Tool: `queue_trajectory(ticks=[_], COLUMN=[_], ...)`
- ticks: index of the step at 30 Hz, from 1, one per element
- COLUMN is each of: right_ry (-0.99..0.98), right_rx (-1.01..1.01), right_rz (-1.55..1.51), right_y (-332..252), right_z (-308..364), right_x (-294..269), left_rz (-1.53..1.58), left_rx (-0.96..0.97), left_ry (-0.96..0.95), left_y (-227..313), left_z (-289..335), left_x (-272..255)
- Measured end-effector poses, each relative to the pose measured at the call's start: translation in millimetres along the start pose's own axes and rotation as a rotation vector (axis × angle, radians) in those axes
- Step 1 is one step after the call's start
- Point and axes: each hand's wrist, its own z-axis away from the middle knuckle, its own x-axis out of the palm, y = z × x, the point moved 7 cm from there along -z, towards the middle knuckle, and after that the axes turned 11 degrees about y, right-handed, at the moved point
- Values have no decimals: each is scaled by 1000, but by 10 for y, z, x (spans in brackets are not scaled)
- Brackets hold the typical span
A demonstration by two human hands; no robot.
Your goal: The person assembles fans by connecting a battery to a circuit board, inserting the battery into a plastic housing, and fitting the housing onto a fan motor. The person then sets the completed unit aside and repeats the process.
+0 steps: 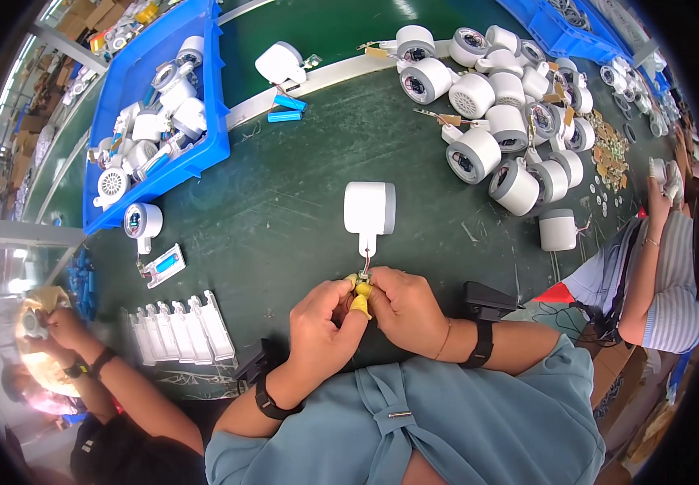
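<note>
The white fan (pixel 365 208) lay on its side mid-worktop (pixel 268 210), its handle (pixel 368 244) pointing toward the near edge. Short wires (pixel 366 261) ran from that handle to the fingertips, where the left hand (pixel 327 317) and right hand (pixel 407 311) were drawn narrow, wearing yellow finger covers (pixel 360 304) and pinching a small piece (pixel 363 278) that was mostly hidden. Good work here probably called for slack wires, one hand steadying while the other adjusted, and no tugging at the handle. White casings (pixel 178 333) stood in a row toward the near left corner.
</note>
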Motion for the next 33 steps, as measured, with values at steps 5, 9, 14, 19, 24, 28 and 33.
queue_trajectory(ticks=[5,9,14,19,24,28,33], right_ry=[6,30,28,-18,-53,-46,-47], right_rx=[3,-19,26,74,66,91,68], right_rz=[8,-16,-125,-172,-210,-200,-214], right_y=[-26,1,-15,30,13,121,137], right_z=[-6,-34,-90,-101,-96,-90,-51], right_x=[-28,-29,-74,-83,4,-11,14], left_rz=[25,8,-568,-719,-660,-368,180], left_rx=[-57,-75,195,365,359,241,82], left_ry=[-25,-120,-269,170,93,160,-74], left_y=[-7,51,687,745,-240,139,1070], left_z=[4,-11,-542,-1955,-3024,-3168,-2801], left_x=[27,37,-200,-76,-71,90,475])
